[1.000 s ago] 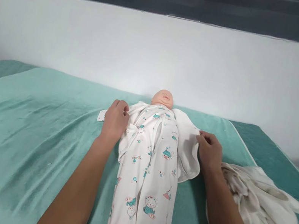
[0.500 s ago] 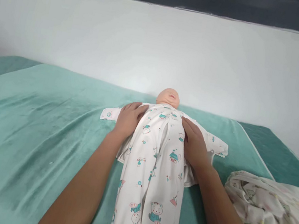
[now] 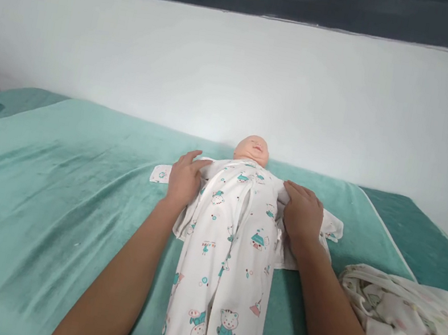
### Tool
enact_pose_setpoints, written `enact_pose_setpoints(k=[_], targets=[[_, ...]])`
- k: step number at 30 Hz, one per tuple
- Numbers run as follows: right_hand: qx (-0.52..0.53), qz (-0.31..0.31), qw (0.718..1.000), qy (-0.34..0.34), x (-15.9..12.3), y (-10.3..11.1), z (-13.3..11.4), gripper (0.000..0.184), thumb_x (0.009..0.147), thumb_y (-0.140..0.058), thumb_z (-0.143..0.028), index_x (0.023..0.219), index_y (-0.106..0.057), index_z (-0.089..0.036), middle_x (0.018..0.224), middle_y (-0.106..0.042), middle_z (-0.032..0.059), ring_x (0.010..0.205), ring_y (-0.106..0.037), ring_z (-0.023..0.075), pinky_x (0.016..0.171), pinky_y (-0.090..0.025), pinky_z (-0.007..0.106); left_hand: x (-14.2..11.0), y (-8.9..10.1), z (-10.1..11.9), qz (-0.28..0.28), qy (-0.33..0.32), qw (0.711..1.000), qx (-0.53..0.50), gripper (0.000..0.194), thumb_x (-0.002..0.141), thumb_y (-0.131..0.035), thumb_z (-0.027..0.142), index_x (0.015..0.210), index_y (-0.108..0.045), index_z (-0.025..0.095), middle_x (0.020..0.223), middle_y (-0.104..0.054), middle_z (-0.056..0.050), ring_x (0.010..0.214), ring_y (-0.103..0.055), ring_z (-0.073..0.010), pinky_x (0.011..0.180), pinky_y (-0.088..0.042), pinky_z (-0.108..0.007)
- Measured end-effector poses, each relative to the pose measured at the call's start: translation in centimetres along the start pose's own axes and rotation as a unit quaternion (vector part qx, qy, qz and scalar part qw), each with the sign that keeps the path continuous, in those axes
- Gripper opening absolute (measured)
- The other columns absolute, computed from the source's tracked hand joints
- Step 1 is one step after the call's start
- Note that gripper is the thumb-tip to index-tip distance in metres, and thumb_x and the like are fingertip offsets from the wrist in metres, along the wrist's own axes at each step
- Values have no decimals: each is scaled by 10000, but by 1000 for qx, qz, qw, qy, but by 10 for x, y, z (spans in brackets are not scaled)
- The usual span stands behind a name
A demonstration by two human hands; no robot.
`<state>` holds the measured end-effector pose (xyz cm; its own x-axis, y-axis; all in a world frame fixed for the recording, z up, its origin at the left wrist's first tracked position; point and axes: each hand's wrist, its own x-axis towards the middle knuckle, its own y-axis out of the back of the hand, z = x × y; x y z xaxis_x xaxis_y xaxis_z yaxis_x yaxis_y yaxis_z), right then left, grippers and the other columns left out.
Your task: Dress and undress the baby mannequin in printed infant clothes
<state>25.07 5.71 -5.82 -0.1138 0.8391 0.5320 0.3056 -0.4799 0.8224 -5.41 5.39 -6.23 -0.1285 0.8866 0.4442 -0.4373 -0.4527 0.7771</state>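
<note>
A baby doll (image 3: 252,149) lies on its back on a teal blanket (image 3: 52,183), head toward the wall. It wears a white romper (image 3: 229,249) printed with small teal animals, sleeves spread to both sides. My left hand (image 3: 184,179) lies flat on the romper's left shoulder and sleeve, fingers stretched out. On the right shoulder and sleeve my right hand (image 3: 303,215) presses flat as well, fingers together and extended. Neither hand holds anything.
A crumpled white printed cloth (image 3: 400,323) lies on the blanket at the right, near my right forearm. A white wall (image 3: 240,78) runs behind the bed. A darker teal surface (image 3: 424,237) shows past the blanket's right edge.
Both hands went from gripping the open romper flaps to lying flat on the closed front, then slid outward to the shoulders. The sleeves now lie spread.
</note>
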Motion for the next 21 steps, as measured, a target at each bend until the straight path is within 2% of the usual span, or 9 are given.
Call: enact_pose_setpoints(k=[3, 5, 7, 10, 12, 15, 18, 21], targets=[[72, 25, 994, 81, 0, 0, -14, 509, 899, -424, -110, 1360, -622, -192, 1412, -629, 136, 1320, -528, 313, 1098, -412, 516, 0, -1, 4, -49, -21, 998, 37, 538, 892, -463, 126, 1357, -630, 338, 1522, -533, -33, 1416, -443, -280, 1173, -337, -523], [121, -4, 984, 133, 1, -2, -20, 534, 928, -436, -160, 1453, -525, -199, 1481, -568, 121, 1349, -507, 281, 1103, -424, 468, -1, -2, 6, -71, -38, 995, 65, 547, 926, -450, 170, 1433, -557, 343, 1532, -521, -54, 1425, -423, -291, 1197, -274, -555], [120, -42, 980, 151, 4, -5, -20, 552, 938, -442, -186, 1489, -464, -177, 1508, -538, 133, 1356, -499, 279, 1106, -414, 453, 0, -1, 7, -85, -48, 991, 90, 542, 955, -423, 200, 1468, -512, 350, 1518, -530, -66, 1410, -431, -297, 1194, -260, -561], [49, -75, 988, 125, 6, -6, -11, 547, 916, -461, -185, 1461, -469, -129, 1464, -566, 176, 1314, -521, 321, 1106, -374, 481, 2, 2, 6, -101, -44, 987, 115, 506, 959, -458, 274, 1453, -516, 366, 1463, -570, -77, 1357, -471, -310, 1153, -318, -538], [6, -90, 992, 91, 8, -6, -6, 516, 890, -476, -179, 1404, -513, -141, 1386, -623, 174, 1250, -556, 335, 1089, -364, 490, 4, 4, 5, -110, -29, 985, 128, 486, 950, -480, 307, 1428, -537, 374, 1449, -573, -85, 1339, -483, -320, 1126, -351, -539], [-24, -106, 993, 37, 10, -4, -2, 408, 849, -495, -173, 1244, -598, -183, 1199, -704, 150, 1133, -611, 329, 1063, -371, 494, 7, 5, 3, -115, -4, 983, 143, 484, 932, -501, 312, 1407, -556, 385, 1529, -486, -90, 1381, -448, -340, 1124, -356, -560], [-12, -110, 994, 14, 12, -6, 2, 383, 824, -504, -175, 1189, -621, -196, 1160, -714, 142, 1124, -620, 336, 1070, -372, 527, 7, 4, 2, -115, 0, 984, 134, 497, 914, -516, 295, 1402, -561, 382, 1574, -428, -86, 1413, -414, -345, 1144, -331, -573], [79, -95, 992, 1, 12, -3, 5, 532, 755, -508, -145, 1276, -602, -200, 1294, -679, 128, 1228, -589, 336, 1126, -338, 566, 7, 1, 1, -108, 5, 988, 112, 499, 916, -509, 286, 1403, -557, 379, 1533, -483, -91, 1390, -430, -342, 1146, -311, -588]])
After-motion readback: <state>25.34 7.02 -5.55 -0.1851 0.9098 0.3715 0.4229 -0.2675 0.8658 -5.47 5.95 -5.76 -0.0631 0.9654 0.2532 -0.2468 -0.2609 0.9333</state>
